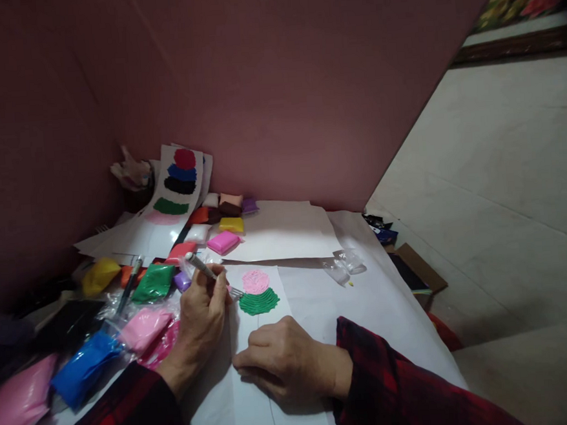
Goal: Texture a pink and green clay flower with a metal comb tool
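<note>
My left hand [200,312] is closed round a small fork [200,265]. Its handle slants up and left, and the pronged tip touches or hovers at the left edge of a green clay patch [259,302]. That patch has curved ridges and sits just below a pink textured clay round [256,281]. Both lie on a narrow white paper strip [249,409] with a thin drawn line running down it. Lower on the strip, my right hand [289,361] rests with curled fingers; whatever its fingertips may hold is hidden.
Soft clay packets lie to the left, among them a blue packet [86,369] and a green packet [153,283]. A sheet with coloured clay bands [179,181] leans at the back left. White sheets [284,228] lie behind, clear plastic scraps [343,268] at right.
</note>
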`<action>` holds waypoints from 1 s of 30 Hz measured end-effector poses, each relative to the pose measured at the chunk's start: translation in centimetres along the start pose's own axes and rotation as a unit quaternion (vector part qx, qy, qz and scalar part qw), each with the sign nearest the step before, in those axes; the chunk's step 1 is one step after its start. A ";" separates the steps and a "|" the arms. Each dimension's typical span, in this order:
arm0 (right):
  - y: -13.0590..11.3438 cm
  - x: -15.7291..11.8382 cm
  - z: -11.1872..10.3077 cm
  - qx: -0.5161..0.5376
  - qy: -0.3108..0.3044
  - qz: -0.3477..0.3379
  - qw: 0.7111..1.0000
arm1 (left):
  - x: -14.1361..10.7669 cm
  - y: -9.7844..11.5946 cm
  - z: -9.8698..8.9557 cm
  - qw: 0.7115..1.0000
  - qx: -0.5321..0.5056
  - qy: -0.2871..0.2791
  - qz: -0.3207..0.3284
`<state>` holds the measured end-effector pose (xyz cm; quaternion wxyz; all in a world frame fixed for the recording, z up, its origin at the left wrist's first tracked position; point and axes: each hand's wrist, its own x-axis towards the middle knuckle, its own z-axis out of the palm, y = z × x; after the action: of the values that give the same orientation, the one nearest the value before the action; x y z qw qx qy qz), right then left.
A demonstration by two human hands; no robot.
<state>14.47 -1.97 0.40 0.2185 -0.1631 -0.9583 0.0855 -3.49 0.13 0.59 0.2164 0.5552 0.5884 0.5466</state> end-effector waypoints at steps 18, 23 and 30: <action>0.0 0.0 0.0 0.010 0.011 0.000 1.000 | 0.0 -0.1 0.2 1.000 -0.008 0.004 0.003; 0.0 0.0 0.1 0.009 0.011 0.002 1.000 | 0.1 -0.1 0.2 1.000 -0.010 0.002 0.010; 0.1 -0.1 0.1 0.009 0.007 -0.001 1.000 | 0.0 -0.1 0.1 0.999 -0.024 0.017 0.021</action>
<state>14.51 -1.91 0.30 0.2270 -0.1605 -0.9561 0.0929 -3.44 0.17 0.52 0.2078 0.5526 0.5668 0.5746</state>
